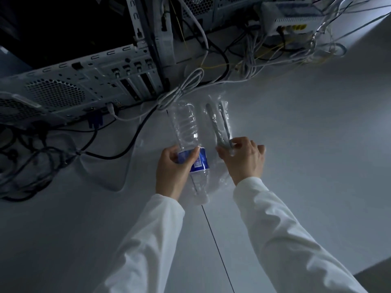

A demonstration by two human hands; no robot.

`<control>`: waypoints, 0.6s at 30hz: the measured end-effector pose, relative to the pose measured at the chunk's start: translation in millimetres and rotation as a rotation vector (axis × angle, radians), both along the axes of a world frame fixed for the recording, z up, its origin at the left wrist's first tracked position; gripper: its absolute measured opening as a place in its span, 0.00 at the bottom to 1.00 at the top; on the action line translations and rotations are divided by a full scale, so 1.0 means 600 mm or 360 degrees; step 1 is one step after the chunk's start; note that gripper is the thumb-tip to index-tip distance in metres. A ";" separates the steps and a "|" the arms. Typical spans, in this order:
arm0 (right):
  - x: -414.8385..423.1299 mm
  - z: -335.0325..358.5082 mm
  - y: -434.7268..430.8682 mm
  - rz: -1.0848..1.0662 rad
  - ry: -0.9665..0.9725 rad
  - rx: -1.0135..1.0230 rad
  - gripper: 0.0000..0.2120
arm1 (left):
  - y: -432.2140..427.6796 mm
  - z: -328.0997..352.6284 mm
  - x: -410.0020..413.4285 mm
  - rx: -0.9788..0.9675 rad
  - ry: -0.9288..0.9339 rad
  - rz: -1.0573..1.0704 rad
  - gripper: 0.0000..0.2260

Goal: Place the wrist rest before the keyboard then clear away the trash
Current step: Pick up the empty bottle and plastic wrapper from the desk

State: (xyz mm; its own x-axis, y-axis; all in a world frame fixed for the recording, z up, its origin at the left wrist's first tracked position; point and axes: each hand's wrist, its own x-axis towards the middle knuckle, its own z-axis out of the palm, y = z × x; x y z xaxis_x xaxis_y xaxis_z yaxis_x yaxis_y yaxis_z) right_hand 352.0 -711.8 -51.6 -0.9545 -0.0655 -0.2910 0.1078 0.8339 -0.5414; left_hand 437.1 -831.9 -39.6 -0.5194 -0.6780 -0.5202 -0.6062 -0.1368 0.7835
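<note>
- Head view, only one camera here, pretty dim and bluish.
- One clear bottle [189, 132] with a blue label, empty as far as I can tell, cap end pointing back toward the person.
- Left hand [172, 169] has its grip closed around the bottle at the label, thumb on top.
- One crinkly clear wrapper [218, 121] just beside the bottle on its right; there are a couple of grey stick-like shapes in it, can't tell what they are.
- Right hand [245, 159] has its grip pinched shut on the near end of the wrapper.
- Two white sleeves [296, 240], one per arm.
- Two PC cases: one [74, 89] lying with its back panel facing us at left, another [148, 28] upright behind it.
- One white router-ish box [296, 20] top right.
- Cables [249, 58]: too many to count, white, black and yellow, tangled.
- Surface [306, 134] is plain white with a thin dark seam [218, 248] running down the middle.
- Wrist rest and keyboard aren't in view.
</note>
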 end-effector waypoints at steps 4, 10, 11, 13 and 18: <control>0.006 0.003 0.017 -0.0100 -0.0047 -0.0188 0.18 | 0.004 0.006 0.003 0.0055 0.0031 -0.0005 0.17; 0.015 0.028 0.074 -0.0319 -0.0173 -0.0443 0.15 | 0.039 0.028 0.003 0.0137 0.0124 -0.0039 0.18; 0.019 0.033 0.090 -0.0337 -0.0175 -0.0439 0.15 | 0.051 0.032 0.003 0.0140 0.0137 -0.0059 0.18; 0.026 0.041 0.121 -0.0362 -0.0166 -0.0439 0.15 | 0.074 0.039 0.003 0.0130 0.0147 -0.0101 0.16; 0.048 0.071 0.231 -0.0512 -0.0085 -0.0470 0.14 | 0.169 0.062 -0.006 0.0131 0.0163 -0.0247 0.17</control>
State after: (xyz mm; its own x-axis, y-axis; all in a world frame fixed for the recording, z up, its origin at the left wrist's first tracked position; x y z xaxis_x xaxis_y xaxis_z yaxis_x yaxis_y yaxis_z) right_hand 380.8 -573.1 -9.3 -0.9241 0.1449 -0.3537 0.3709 0.5633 -0.7383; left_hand 433.4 -730.3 -2.1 -0.6673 -0.5433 -0.5094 -0.5426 -0.1139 0.8322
